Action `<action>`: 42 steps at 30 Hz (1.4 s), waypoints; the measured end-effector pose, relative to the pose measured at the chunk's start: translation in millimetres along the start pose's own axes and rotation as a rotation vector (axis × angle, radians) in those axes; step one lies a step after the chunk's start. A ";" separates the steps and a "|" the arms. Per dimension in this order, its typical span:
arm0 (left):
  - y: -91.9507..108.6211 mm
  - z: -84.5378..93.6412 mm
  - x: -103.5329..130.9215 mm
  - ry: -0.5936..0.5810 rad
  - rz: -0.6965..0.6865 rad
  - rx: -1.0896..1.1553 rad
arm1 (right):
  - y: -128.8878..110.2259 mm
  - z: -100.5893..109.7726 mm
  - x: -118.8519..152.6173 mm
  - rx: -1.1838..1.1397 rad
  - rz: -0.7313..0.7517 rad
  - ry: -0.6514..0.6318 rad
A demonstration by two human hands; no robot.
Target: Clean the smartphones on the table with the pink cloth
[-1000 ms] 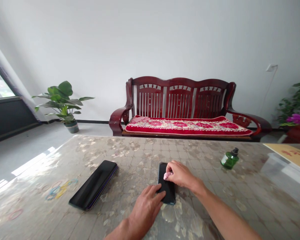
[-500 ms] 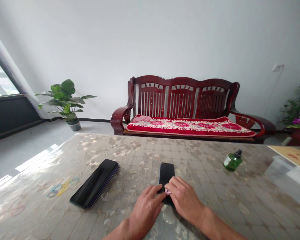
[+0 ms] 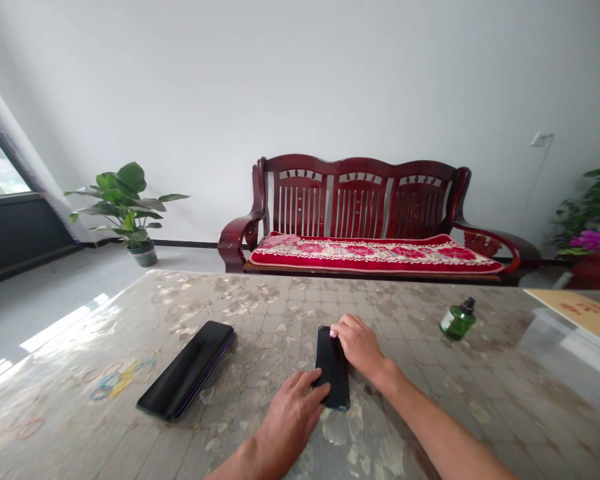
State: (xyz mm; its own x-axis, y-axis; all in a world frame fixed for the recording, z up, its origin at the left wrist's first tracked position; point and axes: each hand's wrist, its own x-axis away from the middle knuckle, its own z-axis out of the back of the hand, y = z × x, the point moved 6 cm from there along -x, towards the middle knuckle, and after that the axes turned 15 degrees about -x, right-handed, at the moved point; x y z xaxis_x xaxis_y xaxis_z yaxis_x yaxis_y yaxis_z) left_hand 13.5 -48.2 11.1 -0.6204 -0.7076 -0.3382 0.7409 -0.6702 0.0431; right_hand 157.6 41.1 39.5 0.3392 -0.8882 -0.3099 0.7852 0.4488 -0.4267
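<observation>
A black smartphone lies flat on the table, screen up, in front of me. My left hand rests at its lower left side, fingers apart, with the thumb and a fingertip touching the phone. My right hand is closed in a pinch on a small pinkish-white cloth, pressed at the phone's top right corner. Only a bit of the cloth shows; the rest is hidden in the fingers. To the left lies a stack of black phones, aligned at a slant.
A green spray bottle stands on the right of the patterned table. Loose rubber bands lie at the left. A clear box and tan card sit at the right edge. Beyond are a wooden bench and a potted plant.
My right hand has slid up the phone with the cloth, from the lower part of the screen to its top. My left hand stays at the lower left side. The view has shifted slightly.
</observation>
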 end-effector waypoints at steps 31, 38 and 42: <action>1.3 0.9 -1.0 -0.002 -0.001 0.000 | -16.3 -3.7 3.6 0.011 0.018 -0.032; 0.4 -2.6 -0.6 -0.024 0.014 -0.010 | -20.0 -13.3 5.1 -0.048 0.038 -0.021; 0.4 0.2 -1.6 0.023 0.014 0.028 | -35.3 -16.3 26.8 -0.079 0.167 -0.108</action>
State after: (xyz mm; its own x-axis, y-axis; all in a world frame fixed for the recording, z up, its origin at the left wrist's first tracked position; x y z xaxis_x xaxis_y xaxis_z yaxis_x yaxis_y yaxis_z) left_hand 14.7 -47.3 11.9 -0.6033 -0.7121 -0.3589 0.7420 -0.6662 0.0745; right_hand 130.6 3.0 32.3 0.5179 -0.8044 -0.2911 0.6719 0.5931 -0.4437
